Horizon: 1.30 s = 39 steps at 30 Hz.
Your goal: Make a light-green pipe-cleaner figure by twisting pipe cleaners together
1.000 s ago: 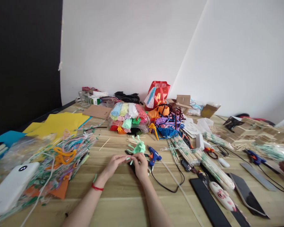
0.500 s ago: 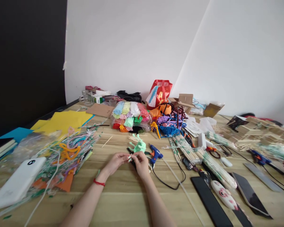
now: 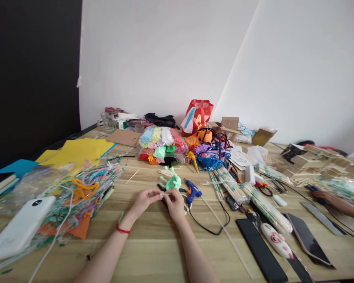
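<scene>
My left hand (image 3: 146, 199) and my right hand (image 3: 174, 203) meet over the wooden table (image 3: 153, 251), fingertips pinched together on a small pale-green pipe-cleaner piece (image 3: 162, 193). Just beyond them stands a mint-green pipe-cleaner figure (image 3: 172, 181) with several prongs sticking up. A blue glue gun (image 3: 192, 191) lies right of the figure, close to my right hand, its black cord (image 3: 208, 232) looping toward me. My left wrist bears a red string bracelet (image 3: 122, 229).
A white power bank (image 3: 20, 230) and a heap of pipe cleaners in plastic (image 3: 85, 188) lie at left, yellow paper (image 3: 76, 151) behind. Bundles of bamboo sticks (image 3: 244, 194), phones (image 3: 308, 240) and wooden pieces lie at right. Another person's hand (image 3: 327, 196) reaches in at right.
My hands stay pinched on the green piece, barely shifted. Another person's hand and forearm have come further in from the right edge, over the second glue gun.
</scene>
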Tool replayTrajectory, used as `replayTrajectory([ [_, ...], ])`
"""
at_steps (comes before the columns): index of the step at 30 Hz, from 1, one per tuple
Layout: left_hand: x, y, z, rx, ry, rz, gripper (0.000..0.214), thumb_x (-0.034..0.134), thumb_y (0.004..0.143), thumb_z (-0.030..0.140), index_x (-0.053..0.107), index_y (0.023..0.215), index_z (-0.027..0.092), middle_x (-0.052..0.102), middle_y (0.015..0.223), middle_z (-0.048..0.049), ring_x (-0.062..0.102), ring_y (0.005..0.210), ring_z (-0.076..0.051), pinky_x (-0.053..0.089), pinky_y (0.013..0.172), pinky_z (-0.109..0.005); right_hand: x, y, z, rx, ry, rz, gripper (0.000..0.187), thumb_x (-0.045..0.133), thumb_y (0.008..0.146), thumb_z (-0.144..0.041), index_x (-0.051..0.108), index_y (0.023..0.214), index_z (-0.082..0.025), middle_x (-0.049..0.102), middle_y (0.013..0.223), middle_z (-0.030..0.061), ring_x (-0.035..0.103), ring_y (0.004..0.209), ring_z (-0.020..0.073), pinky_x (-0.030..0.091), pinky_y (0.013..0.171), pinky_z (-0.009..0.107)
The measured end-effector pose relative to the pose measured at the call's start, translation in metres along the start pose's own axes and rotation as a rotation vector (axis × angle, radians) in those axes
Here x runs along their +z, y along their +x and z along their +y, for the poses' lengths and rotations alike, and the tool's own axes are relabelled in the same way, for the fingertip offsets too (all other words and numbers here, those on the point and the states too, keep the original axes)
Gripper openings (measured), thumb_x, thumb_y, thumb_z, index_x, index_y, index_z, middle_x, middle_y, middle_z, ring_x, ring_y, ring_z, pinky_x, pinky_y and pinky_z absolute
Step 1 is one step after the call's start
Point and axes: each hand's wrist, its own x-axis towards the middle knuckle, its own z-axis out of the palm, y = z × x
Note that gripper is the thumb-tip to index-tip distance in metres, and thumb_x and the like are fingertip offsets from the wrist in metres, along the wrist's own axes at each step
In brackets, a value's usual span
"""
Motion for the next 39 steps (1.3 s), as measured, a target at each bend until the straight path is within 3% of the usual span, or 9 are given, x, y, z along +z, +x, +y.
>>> replayTrajectory([
  [12,0.003,0.006,-0.012,0.018,0.051,0.136,0.021,0.068,0.065,0.032,0.069,0.077,0.016,0.072,0.08,-0.0048,0.064,0.078,-0.019,0.049,0.074,-0.027,0.001,-0.002,0.006,-0.055,-0.047,-0.038,0.014,0.056,0.08,-0.029,0.064,0.078,-0.018,0.061,0.076,0.0039,0.054,0.067,0.016,0.043,0.062,0.026],
  [27,0.004,0.005,-0.013,0.04,0.094,0.202,0.016,0.066,0.065,0.026,0.069,0.075,0.014,0.073,0.078,-0.0059,0.066,0.073,-0.018,0.051,0.071,-0.027,-0.001,-0.002,0.004,-0.11,-0.062,-0.113,0.017,0.048,0.083,-0.019,0.065,0.085,-0.019,0.063,0.083,0.0065,0.057,0.078,0.0182,0.046,0.072,0.029],
  [32,0.004,0.008,-0.017,0.058,0.073,0.195,0.022,0.065,0.067,0.026,0.067,0.085,0.015,0.073,0.085,-0.0065,0.066,0.079,-0.019,0.052,0.073,-0.029,0.0,-0.002,0.006,-0.097,-0.061,-0.103,0.017,0.048,0.083,-0.019,0.065,0.085,-0.019,0.063,0.082,0.0061,0.058,0.077,0.0181,0.046,0.072,0.029],
  [39,0.0,0.01,-0.019,0.107,0.257,0.212,0.019,0.062,0.07,0.031,0.071,0.082,0.018,0.073,0.088,-0.0045,0.065,0.082,-0.02,0.049,0.078,-0.029,-0.001,-0.002,0.006,-0.085,-0.067,-0.09,0.016,0.048,0.083,-0.02,0.064,0.083,-0.019,0.063,0.081,0.0058,0.058,0.076,0.0182,0.045,0.07,0.029],
])
